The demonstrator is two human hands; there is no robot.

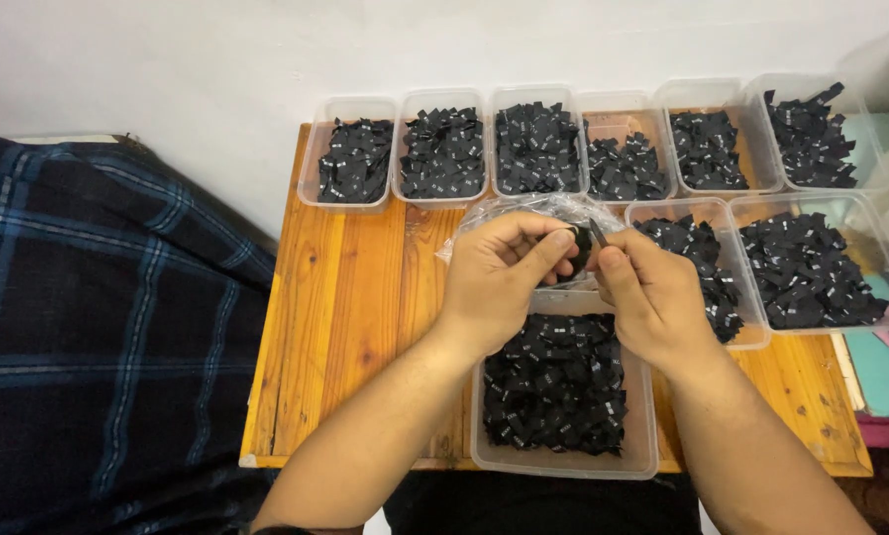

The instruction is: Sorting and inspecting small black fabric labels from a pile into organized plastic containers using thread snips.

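Mid-frame we've got both hands up: left hand (499, 282) and right hand (652, 297) w/ fingertips pressed together, pinching one small black label (583, 248) between them, prob to keep it flat. It's right above the near tub (563, 466). We count 9 clear tubs of labels on the wooden table (355, 327): 6 along the top, 2 at right.

I'm sitting at what looks like a home sorting station — a low wooden table (350, 327) pushed against a plain white wall (216, 69), with a dark plaid blanket (98, 327) lying beside it. Clear plastic tubs (357, 163) are crowding the tabletop, each holding small black fabric labels (553, 381) — piecework, not a factory line.
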